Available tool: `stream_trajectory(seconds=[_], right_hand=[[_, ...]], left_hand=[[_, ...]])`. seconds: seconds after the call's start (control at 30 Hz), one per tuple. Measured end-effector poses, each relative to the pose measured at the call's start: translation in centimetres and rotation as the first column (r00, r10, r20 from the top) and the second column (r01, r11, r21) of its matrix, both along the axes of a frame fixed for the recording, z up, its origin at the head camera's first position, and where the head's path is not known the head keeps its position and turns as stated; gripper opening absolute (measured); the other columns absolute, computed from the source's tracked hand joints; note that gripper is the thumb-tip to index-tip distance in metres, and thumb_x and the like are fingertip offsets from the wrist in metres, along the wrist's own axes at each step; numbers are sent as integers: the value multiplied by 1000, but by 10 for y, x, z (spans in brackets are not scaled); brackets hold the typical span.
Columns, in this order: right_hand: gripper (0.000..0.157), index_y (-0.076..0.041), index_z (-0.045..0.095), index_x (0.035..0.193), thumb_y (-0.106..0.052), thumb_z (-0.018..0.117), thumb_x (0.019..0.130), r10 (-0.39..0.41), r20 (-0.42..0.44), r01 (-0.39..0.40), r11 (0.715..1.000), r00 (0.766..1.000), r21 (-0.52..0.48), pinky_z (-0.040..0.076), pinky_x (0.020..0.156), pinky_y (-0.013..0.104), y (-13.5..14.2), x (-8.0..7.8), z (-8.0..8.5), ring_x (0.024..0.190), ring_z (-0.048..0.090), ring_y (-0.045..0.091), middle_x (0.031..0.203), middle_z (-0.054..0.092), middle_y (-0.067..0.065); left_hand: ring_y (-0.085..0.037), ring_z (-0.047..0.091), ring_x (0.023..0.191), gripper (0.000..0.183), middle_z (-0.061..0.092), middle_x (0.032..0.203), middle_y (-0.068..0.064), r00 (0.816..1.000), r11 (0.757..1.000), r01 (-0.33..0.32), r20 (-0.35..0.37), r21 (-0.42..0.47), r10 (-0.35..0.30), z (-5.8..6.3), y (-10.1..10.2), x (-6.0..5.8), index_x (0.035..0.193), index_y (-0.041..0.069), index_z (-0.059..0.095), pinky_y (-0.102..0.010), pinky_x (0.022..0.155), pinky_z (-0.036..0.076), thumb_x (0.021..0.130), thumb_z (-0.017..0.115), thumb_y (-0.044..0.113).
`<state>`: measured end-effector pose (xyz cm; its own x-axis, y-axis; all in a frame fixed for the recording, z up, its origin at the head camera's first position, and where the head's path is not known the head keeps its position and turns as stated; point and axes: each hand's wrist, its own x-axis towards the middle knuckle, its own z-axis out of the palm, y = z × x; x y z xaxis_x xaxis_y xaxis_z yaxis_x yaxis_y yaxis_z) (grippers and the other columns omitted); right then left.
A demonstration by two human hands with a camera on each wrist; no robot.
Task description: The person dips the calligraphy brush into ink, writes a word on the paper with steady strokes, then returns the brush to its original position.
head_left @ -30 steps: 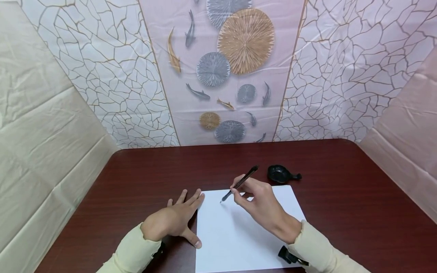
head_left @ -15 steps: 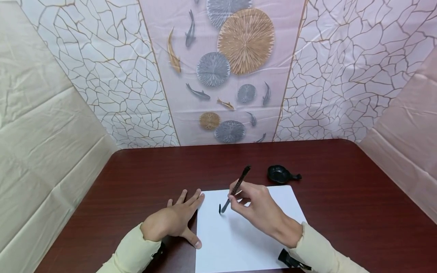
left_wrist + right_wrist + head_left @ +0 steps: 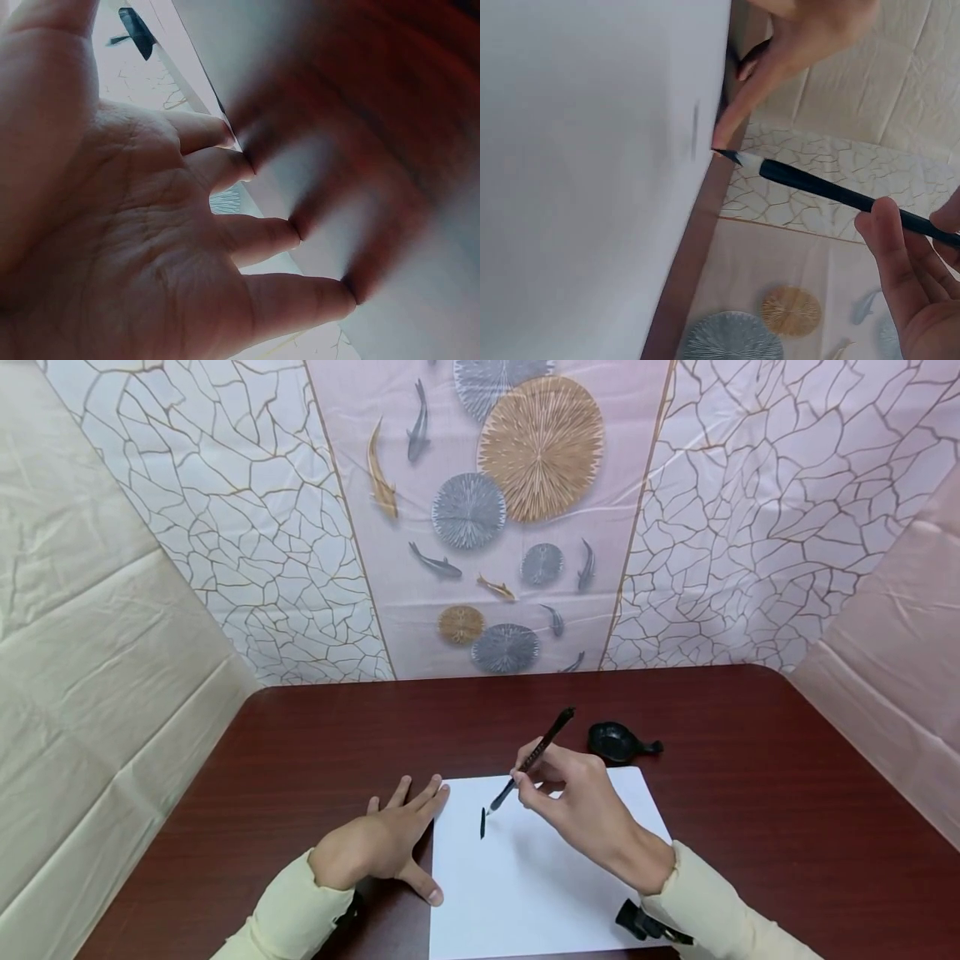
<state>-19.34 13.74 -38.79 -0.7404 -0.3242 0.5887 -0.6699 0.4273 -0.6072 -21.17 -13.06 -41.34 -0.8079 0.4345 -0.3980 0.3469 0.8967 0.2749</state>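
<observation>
My right hand (image 3: 588,806) pinches a dark-handled brush (image 3: 547,739) between thumb and fingers, tilted over the white sheet of paper (image 3: 525,893). In the right wrist view the brush (image 3: 817,185) shows pale bristles with a black, pointed tip. One short black upright stroke (image 3: 483,823) marks the upper left of the sheet, with the brush tip close beside its top. My left hand (image 3: 386,843) lies with spread fingers at the paper's left edge, its thumb reaching that edge. The left wrist view looks along the palm (image 3: 142,217) to fingertips resting on the surface.
A small black dish with a stub handle (image 3: 617,742) stands just behind the paper's top right corner. The dark red-brown table (image 3: 315,735) extends to a patterned cloth backdrop (image 3: 495,527). Pale cloth walls (image 3: 97,677) flank both sides. Black straps (image 3: 645,922) show at the wrists.
A black downward stroke has appeared on the paper and grown longer. My right hand has drawn the brush down, then lifted back up and slightly right. My left hand has stayed put.
</observation>
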Motion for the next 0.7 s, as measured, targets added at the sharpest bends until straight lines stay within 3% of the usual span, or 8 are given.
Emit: stream_trajectory(seconds=[0.23, 0.47, 0.7], right_hand=[[18, -6, 69, 107, 6, 72, 95, 10, 25, -10, 1000, 1000, -18, 62, 73, 24, -1, -4, -8, 82, 75, 10, 95, 75, 4], [18, -7, 68, 108, 5, 73, 95, 20, 43, -19, 1000, 999, -17, 62, 74, 25, 0, -5, -10, 79, 72, 4, 90, 73, 1], [20, -10, 68, 106, 5, 73, 94, 4, 84, -4, 1000, 996, 0, 61, 74, 22, 0, -6, -8, 84, 76, 9, 97, 75, 4]], left_hand=[[-45, 1, 162, 143, 6, 179, -4, 1000, 1000, 3, -10, 5, -3, -1, 0, 1, 171, 16, 15, -78, 117, 17, 62, 96, 61], [-44, 0, 162, 144, 4, 179, -4, 1000, 1000, 3, -3, -9, -3, -2, 0, 0, 171, 16, 13, -78, 118, 16, 63, 95, 62], [-43, -2, 162, 144, 2, 179, -3, 1000, 999, 6, 8, -43, -6, -1, 1, -2, 172, 18, 11, -77, 118, 16, 64, 94, 63]])
